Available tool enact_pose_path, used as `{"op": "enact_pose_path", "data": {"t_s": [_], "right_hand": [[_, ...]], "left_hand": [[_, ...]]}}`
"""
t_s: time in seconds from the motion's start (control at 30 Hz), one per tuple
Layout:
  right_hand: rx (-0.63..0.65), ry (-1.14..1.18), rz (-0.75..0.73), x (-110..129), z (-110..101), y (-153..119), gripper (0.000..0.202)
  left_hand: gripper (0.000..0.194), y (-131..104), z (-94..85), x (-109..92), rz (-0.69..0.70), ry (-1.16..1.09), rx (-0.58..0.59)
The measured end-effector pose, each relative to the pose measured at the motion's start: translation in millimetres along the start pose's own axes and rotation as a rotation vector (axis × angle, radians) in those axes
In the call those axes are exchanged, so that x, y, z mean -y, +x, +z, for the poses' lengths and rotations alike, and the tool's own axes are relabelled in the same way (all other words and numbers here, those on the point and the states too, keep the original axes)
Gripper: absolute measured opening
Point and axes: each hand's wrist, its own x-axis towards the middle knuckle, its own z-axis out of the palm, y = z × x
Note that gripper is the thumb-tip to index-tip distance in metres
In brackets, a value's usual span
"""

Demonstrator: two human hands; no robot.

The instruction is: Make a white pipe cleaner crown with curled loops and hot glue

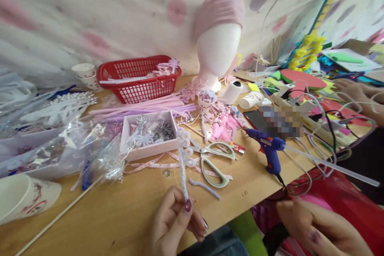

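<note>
Thumb and fingers of my left hand point(175, 224) pinch the lower end of a pale lavender pipe cleaner piece point(182, 168), upright with several small loops along its upper right side. My right hand point(321, 226) is held off the table edge at lower right, its fingers curled closed; what is in them, if anything, is hidden. Behind the looped piece lie scissors point(217, 180) with pale handles, spread apart. A short lavender pipe cleaner point(205, 189) rests in front of them. The blue glue gun point(268, 148), a long clear glue stick behind it, lies above my right hand.
A white box point(150, 150) of silver trinkets and a red basket point(138, 92) stand at centre left. Behind is a foam head point(219, 54) in a pink cap. A phone point(255, 122), cables and coloured paper fill the right, where another person's hand point(349, 90) rests. Paper cup point(28, 198) at left.
</note>
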Motion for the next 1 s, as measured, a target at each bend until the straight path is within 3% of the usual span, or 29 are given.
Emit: {"op": "enact_pose_path", "data": {"t_s": [0.1, 0.17, 0.3, 1.0], "right_hand": [[0.069, 0.032, 0.074, 15.7, 51.0, 18.4, 0.027], [0.216, 0.092, 0.038, 19.5, 82.6, 35.9, 0.026], [0.399, 0.152, -0.012, 19.5, 114.5, 53.5, 0.029], [0.405, 0.160, -0.050, 24.1, 118.2, 57.9, 0.030]], "left_hand": [[0.046, -1.5, 0.6, -0.3, 0.008, 0.004, 0.021], [0.045, -2.7, 1.0, 0.0, 0.018, 0.008, 0.031], [0.043, -4.2, 1.3, 1.0, 0.048, 0.020, 0.037], [0.039, -9.1, 2.4, -0.8, 0.074, 0.077, 0.016]]}}
